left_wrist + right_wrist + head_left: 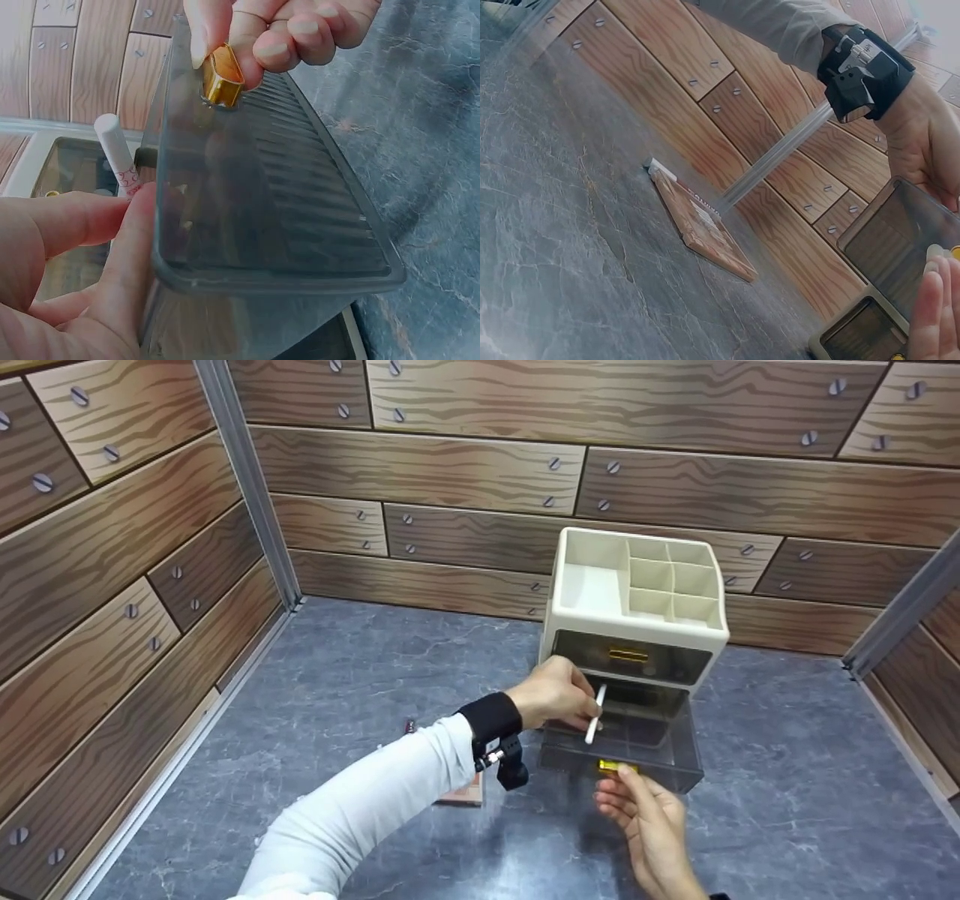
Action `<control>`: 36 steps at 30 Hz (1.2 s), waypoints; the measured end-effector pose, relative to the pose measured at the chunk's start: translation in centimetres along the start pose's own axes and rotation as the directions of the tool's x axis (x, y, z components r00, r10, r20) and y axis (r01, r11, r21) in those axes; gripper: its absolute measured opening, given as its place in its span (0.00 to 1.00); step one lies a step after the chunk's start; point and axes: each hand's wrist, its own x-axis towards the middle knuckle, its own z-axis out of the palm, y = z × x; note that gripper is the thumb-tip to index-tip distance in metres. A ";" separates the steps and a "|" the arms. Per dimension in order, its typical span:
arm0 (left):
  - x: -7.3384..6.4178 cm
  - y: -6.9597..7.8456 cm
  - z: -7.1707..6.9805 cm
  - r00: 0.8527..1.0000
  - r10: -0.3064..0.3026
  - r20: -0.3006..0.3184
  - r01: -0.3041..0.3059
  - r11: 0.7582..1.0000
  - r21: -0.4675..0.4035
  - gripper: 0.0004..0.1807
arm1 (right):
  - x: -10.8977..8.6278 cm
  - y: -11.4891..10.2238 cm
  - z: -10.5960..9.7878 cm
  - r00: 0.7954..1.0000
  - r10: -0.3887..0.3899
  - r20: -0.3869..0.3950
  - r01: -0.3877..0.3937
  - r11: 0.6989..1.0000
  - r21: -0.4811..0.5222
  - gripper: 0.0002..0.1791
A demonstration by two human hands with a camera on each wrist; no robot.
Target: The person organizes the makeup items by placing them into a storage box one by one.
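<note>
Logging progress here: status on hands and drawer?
Left hand pinches white stick at open drawer. Right hand grips drawer's gold handle. Flat box lies apart, not in the way.

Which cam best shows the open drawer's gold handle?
Left wrist: the gold handle shows large on the open drawer's front, pinched by the right hand. Head shows it small, partly covered by that hand; right wrist catches only a yellow sliver at its right edge.

White tube (596, 715), gold handle (223, 81)
</note>
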 end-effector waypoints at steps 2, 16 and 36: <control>0.0 0.0 0.2 1.000 0.005 -0.019 -0.004 1.000 0.019 0.05 | 0.0 0.0 0.0 1.000 -0.003 0.002 0.003 1.000 0.000 0.15; 0.0 -0.3 0.5 0.999 0.033 0.015 -0.032 0.999 -0.042 0.17 | 0.0 0.3 -0.1 1.000 -0.011 0.022 0.011 1.000 0.000 0.14; -1.5 -1.8 -4.8 0.990 0.141 0.031 -0.135 0.981 -0.140 0.15 | 0.0 0.2 -0.2 1.000 -0.022 0.022 0.022 1.000 -0.011 0.15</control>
